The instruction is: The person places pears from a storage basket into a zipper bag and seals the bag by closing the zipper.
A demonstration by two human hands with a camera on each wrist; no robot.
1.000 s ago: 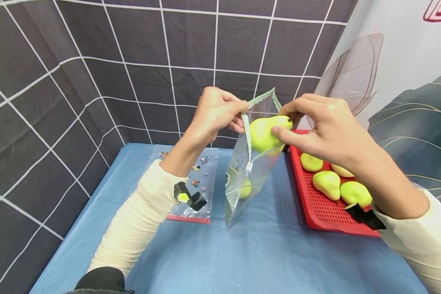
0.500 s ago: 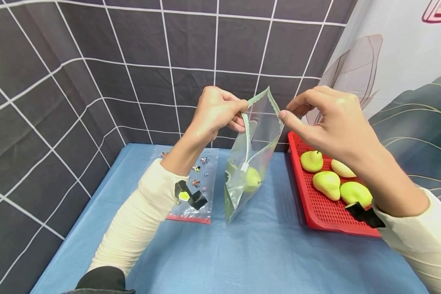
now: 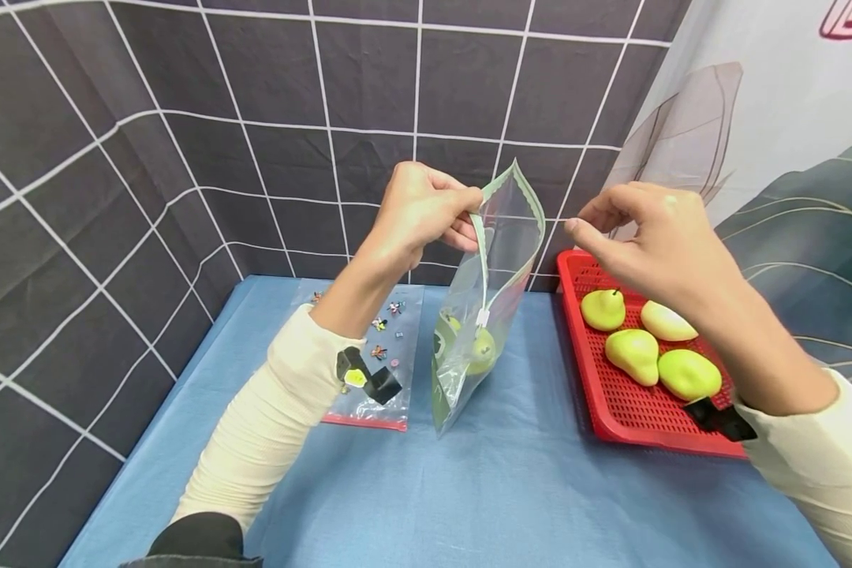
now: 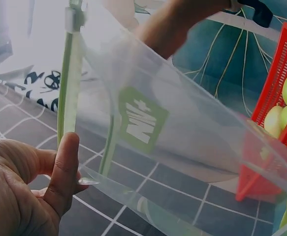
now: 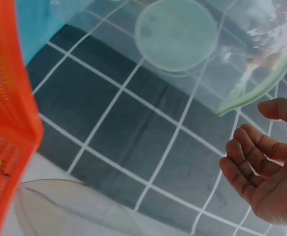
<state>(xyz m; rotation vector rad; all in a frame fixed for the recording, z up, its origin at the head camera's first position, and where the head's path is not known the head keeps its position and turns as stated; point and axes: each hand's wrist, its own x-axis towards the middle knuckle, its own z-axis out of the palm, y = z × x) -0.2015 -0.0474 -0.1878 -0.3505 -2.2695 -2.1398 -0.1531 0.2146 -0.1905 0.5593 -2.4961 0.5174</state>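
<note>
My left hand [image 3: 429, 209] pinches the rim of a clear zip bag [image 3: 507, 244] with a pale green edge and a white slider. The bag hangs with its mouth spread, and a green pear [image 3: 481, 351] lies low inside; more green shows behind the printed part. A green printed label [image 4: 142, 120] is on the bag in the left wrist view. My right hand [image 3: 656, 237] is in the air right of the bag's mouth, apart from it, fingers loosely bent around nothing. Several pears [image 3: 632, 355] lie in a red basket [image 3: 610, 430] below that hand.
A flat clear bag [image 3: 369, 406] with a red zip edge lies on the blue cloth [image 3: 468, 505] at left, with small colourful pieces in it. A dark tiled backdrop [image 3: 369, 79] stands behind the table.
My right hand has let go of a pear into the bag and drawn back to the right. The pear dropped to the bag's lower part. The left hand has kept its hold.
</note>
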